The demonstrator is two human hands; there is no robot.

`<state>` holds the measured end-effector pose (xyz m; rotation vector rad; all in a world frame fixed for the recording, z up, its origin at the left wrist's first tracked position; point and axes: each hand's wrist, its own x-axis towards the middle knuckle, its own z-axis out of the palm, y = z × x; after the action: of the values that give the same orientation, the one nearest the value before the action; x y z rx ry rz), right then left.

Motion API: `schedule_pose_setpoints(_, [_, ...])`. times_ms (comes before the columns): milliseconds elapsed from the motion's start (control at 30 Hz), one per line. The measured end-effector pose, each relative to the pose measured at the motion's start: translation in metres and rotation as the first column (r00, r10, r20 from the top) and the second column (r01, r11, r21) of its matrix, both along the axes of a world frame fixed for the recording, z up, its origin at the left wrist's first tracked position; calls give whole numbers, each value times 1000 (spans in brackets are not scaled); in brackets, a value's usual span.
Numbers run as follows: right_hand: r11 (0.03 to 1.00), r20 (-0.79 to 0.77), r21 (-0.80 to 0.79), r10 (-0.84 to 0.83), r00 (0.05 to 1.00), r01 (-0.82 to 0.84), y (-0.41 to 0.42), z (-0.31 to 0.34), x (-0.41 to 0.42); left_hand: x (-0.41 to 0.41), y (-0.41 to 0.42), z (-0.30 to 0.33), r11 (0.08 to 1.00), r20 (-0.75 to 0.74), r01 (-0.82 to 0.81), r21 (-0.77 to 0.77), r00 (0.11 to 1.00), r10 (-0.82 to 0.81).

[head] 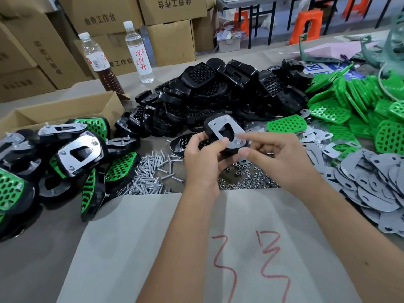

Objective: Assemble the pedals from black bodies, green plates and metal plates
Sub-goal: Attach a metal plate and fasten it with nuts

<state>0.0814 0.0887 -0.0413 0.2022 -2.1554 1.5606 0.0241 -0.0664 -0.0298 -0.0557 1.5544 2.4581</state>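
Holding a black pedal body (220,136) above the table (43,259), the left hand (203,158) curls its fingers round the part, which carries a metal plate (227,132) on top. The right hand (273,156) reaches in beside it, thumb and forefinger pinched at the plate's near corner; what they pinch is too small to tell. Loose screws (150,171) and nuts (247,180) lie below, finished pedals (80,154) at left.

- black bodies (218,92), ribbed grids
- green plates (286,123), dotted with round holes
- metal plates (371,178), dull grey
- silver screws (150,171)
- grey sheet (196,248), red scribbles
- orange stools (308,25)
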Motion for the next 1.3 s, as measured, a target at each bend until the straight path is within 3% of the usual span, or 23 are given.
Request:
schedule_pose_setpoints(167, [982, -61, -19, -186, 981, 186, 5, -3, -5, 0, 0, 0, 1000, 25, -17, -2, 1000, 17])
schedule_pose_setpoints(433, [974, -112, 150, -152, 982, 168, -1, 2, -4, 4, 4, 0, 996, -74, 21, -92, 997, -28])
schedule_pose_setpoints(667, [940, -190, 227, -213, 958, 254, -11, 8, -1, 4, 2, 1, 998, -27, 61, -32, 998, -62])
schedule_pose_setpoints(967, [909, -225, 211, -313, 923, 360, -16, 7, -3, 8, 10, -3, 999, -81, -25, -27, 996, 23])
schedule_pose_setpoints(1100, [918, -222, 258, -248, 943, 302, -11, 6, -3, 7, 10, -3, 999, -99, 30, -29, 995, -33])
schedule_pose_setpoints(1300, [900, -226, 250, -306, 925, 358, -8, 4, -3, 7, 10, -2, 988, -105, 139, -66, 984, -145])
